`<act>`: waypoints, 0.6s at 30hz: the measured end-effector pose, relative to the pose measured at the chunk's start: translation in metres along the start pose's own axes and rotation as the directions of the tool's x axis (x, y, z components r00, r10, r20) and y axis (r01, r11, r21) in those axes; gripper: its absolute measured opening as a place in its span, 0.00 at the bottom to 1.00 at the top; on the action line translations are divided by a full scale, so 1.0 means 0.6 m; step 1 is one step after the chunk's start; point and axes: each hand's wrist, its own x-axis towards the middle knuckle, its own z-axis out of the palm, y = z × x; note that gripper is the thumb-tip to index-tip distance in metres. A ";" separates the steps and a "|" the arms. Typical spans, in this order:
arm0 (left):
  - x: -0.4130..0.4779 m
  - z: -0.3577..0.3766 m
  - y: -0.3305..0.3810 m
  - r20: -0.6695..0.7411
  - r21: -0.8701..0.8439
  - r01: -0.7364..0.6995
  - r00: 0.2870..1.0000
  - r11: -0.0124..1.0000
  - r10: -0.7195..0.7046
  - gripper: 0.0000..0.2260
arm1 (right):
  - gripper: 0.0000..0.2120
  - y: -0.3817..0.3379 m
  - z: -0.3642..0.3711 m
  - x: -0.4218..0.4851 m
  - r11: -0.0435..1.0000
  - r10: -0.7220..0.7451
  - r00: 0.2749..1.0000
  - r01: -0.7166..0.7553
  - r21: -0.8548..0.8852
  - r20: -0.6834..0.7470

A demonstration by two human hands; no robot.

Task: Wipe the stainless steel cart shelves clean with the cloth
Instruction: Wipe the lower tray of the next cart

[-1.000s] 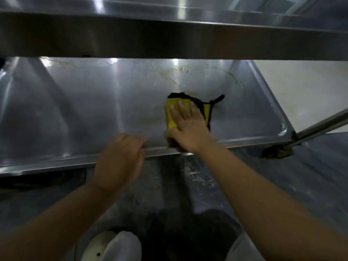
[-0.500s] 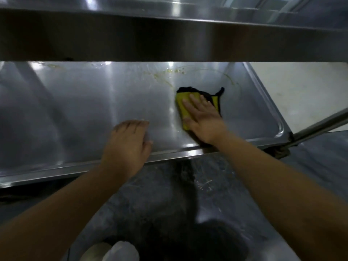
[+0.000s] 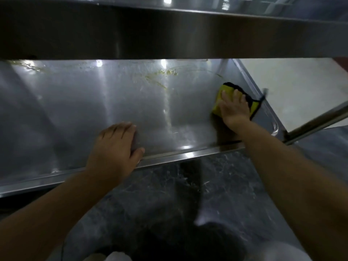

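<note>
Cloth (image 3: 219,99) has slid right beneath flat fingers (image 3: 236,96) of the right hand (image 3: 234,110); left hand (image 3: 114,147) rests flat on shelf (image 3: 75,110).

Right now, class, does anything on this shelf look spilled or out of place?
Yes. A yellowish smear streaks the lower shelf near its back, left of the cloth under the right hand. More residue sits at the back left corner. Neither looks wiped yet.
</note>
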 end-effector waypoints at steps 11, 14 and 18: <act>-0.025 -0.012 -0.016 -0.088 -0.110 0.225 0.968 0.968 -0.235 0.35 | 0.25 -0.340 -0.013 -0.111 0.729 -0.667 0.745 0.657 0.189 -0.014; -0.006 -0.012 0.000 -0.094 -0.084 0.218 0.970 0.972 -0.225 0.35 | 0.24 -0.292 -0.014 -0.078 0.741 -0.653 0.757 0.644 0.192 -0.023; 0.040 0.001 0.039 -0.056 -0.017 0.129 0.990 0.991 -0.130 0.34 | 0.24 -0.162 -0.021 -0.012 0.871 -0.470 0.881 0.473 0.131 -0.050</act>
